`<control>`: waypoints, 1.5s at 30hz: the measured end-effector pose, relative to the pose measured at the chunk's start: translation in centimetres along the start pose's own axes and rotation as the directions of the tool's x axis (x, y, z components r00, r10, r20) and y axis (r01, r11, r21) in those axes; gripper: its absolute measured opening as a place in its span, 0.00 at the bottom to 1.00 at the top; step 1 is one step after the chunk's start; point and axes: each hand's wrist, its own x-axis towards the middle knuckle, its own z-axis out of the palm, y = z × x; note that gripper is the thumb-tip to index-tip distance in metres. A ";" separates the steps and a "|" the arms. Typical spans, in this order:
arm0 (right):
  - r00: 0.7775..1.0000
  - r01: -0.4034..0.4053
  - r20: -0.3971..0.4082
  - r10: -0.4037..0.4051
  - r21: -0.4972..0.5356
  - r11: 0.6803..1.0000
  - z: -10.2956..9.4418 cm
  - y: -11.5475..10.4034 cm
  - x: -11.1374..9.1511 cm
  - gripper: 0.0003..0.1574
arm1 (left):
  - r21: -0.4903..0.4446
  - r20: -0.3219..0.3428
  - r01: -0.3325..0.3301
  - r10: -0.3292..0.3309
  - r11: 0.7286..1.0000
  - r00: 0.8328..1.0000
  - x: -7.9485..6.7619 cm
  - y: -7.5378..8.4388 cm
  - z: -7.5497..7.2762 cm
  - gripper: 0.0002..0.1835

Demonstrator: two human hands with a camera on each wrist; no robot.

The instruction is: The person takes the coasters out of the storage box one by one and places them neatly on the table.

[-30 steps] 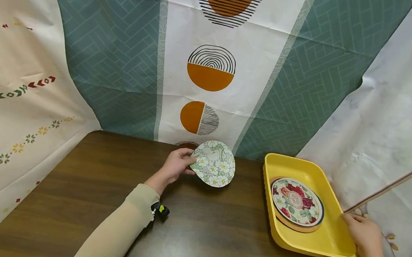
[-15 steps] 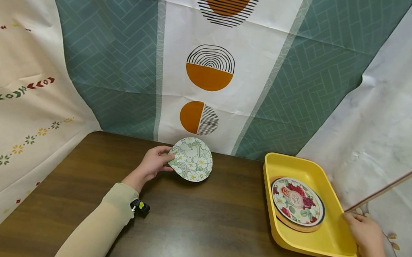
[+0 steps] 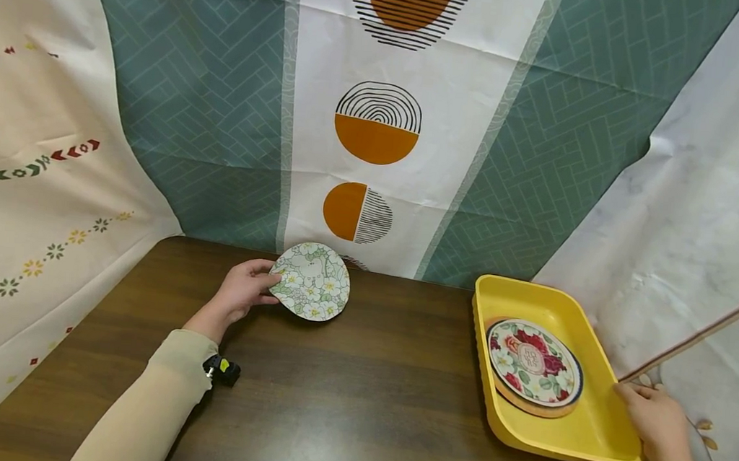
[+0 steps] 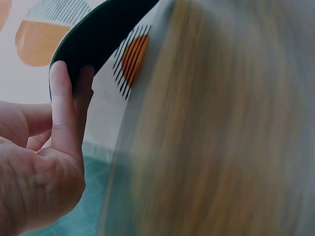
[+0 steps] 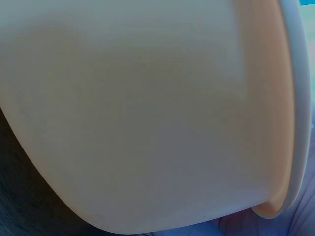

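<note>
My left hand [image 3: 241,293] pinches the left edge of a round mat [image 3: 313,282] with white and yellow flowers on green. It holds the mat tilted over the back of the table, face toward the head camera. In the left wrist view the thumb and fingers lie at the rim of the mat's dark underside [image 4: 101,37]. At the right, my right hand [image 3: 656,427] grips the right rim of a yellow tray [image 3: 594,440]. Inside the tray, a round mat with red roses [image 3: 531,363] lies on a tan round one [image 3: 544,411]. The right wrist view shows mostly the tray's wall [image 5: 157,137].
Dark brown wooden table [image 3: 356,396] stretches between the left arm and the tray. A patterned cloth [image 3: 220,139] hangs along its back edge. Light printed cloths drape at the left [image 3: 30,233] and the right [image 3: 701,235], the right one close beside the tray.
My left hand has moved left along the back of the table with the flowered mat still pinched in it. The right hand and the tray have stayed in place.
</note>
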 end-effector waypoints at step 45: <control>0.999 -0.025 0.035 0.025 0.018 1.000 0.0 0.0 0.1 0.47 | -0.221 -0.261 0.022 -0.081 0.975 0.962 -5.4 1.9 -13.5 0.21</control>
